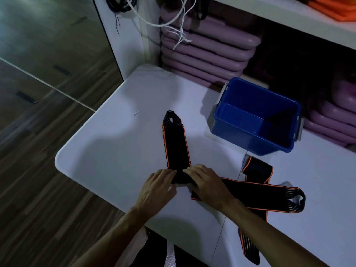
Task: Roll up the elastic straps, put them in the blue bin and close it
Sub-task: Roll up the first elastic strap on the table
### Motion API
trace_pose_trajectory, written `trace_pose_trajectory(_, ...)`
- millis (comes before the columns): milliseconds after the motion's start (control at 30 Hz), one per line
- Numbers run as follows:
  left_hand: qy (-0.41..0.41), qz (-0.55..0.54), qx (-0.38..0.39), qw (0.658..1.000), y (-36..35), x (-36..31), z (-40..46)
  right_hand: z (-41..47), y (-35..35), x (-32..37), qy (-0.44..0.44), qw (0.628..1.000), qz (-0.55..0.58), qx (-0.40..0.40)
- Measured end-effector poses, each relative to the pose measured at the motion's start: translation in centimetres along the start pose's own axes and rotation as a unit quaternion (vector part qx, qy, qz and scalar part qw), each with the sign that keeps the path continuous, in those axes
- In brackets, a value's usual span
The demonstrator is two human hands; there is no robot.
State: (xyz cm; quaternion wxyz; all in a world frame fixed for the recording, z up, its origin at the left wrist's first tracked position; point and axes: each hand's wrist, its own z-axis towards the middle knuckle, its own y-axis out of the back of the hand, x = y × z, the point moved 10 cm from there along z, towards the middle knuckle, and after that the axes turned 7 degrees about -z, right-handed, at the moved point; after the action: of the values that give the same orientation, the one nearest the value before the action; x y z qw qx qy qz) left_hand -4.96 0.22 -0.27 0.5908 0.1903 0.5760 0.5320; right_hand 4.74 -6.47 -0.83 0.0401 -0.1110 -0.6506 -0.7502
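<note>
- Stage of task: early. The blue bin (pixel 256 120) stands open and appears empty at the far right of the white table (pixel 107 151); no lid shows in the view, so closing is not yet done.
- First strap (pixel 176 143): a black elastic band with orange edging, laid flat and pointing away from the person, its looped end farthest from the hands. Only its near end is turned into a short roll under the fingers; most of its length is still unrolled.
- Remaining straps (pixel 256 193): at least two more lie flat and crossed over one another to the right of the hands, near the bin but apart from it. None is rolled.
- Left hand (pixel 157 186): palm down, fingers extended and lightly curved, their tips pressing on the left part of the roll; not clenched around it.
- Right hand (pixel 205 181): likewise palm down, fingers flattened over the right part of the roll, with the wrist lying across one of the flat straps.
- Judged remainder: finish this roll, roll the others, load the bin, find and fit its lid.
</note>
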Motion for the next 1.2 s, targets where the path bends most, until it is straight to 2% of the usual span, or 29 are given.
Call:
trace_pose_trajectory(167,0.114,-0.147,0.0,0.983,0.7,3.0,2.7,2.0,0.8,-2.0,-0.117,0.98,0.157,0.017)
trace_pose_trajectory(267,0.19,-0.169,0.004,0.967,-0.3,5.1,3.9,3.1,-0.1,-3.1,-0.192,0.966,0.173,0.019)
trace_pose_trajectory(333,0.211,-0.139,0.002,0.968,-0.7,5.5,4.1,3.4,-0.5,-2.9,-0.203,0.97,0.133,0.008)
trace_pose_trajectory(400,0.189,-0.109,-0.007,0.976,-0.6,4.5,4.2,3.2,-0.5,-2.7,-0.211,0.974,0.082,-0.009)
trace_pose_trajectory(500,0.104,-0.096,-0.026,0.99,0.3,2.8,3.8,2.0,0.2,-2.6,-0.211,0.976,0.035,-0.044)
trace_pose_trajectory(633,0.019,0.014,0.071,0.997,-1.0,2.7,1.5,0.6,-1.0,-1.1,-0.135,0.99,-0.006,0.039)
trace_pose_trajectory(700,0.016,0.035,0.096,0.995,-1.6,2.8,1.3,0.5,-1.4,-0.9,-0.111,0.992,-0.026,0.052)
trace_pose_trajectory(867,0.022,-0.034,0.047,0.998,-0.2,2.3,2.9,1.1,-0.1,-1.2,-0.084,0.996,-0.002,0.004)
trace_pose_trajectory(933,0.053,-0.088,0.036,0.994,0.5,2.9,3.5,1.5,0.7,-1.5,-0.109,0.993,0.048,-0.001)
trace_pose_trajectory(1033,0.173,-0.157,0.023,0.972,0.2,5.2,4.6,2.5,0.8,-2.7,-0.2,0.973,0.111,-0.019)
trace_pose_trajectory(1200,0.295,-0.126,0.01,0.947,-0.8,6.1,4.7,2.3,-0.3,-3.4,-0.307,0.949,0.069,-0.02)
